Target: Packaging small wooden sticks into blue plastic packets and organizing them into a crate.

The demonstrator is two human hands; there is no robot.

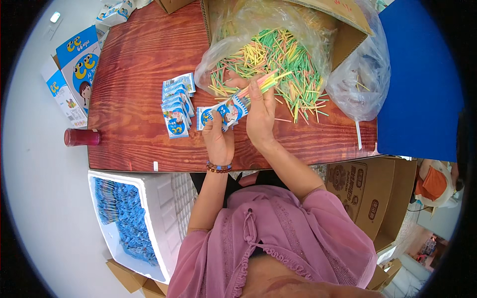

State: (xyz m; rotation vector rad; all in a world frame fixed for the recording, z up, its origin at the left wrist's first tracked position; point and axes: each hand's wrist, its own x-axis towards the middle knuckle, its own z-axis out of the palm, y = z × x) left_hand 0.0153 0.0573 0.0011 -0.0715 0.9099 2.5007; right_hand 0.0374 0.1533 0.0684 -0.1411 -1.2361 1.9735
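Observation:
My left hand [217, 141] pinches a blue-and-white printed packet [229, 112] over the wooden table. In my right hand [261, 115] is a small bunch of thin coloured sticks [271, 82], yellow, pink and green. Their lower ends meet the packet's upper right end; how far they reach inside is hidden. Just beyond my hands, a large pile of the same sticks [295, 59] spills from a clear plastic bag [211, 52] onto the tabletop. To the left of my left hand lies an overlapping stack of similar packets [177, 110].
A red-filled jar [82, 137] stands at the table's left edge, below blue display boxes [82, 62]. A white foam box [145, 186] at lower left holds many blue packets. An open carton [350, 37] and another clear bag [360, 92] are at far right. Another person sits beyond.

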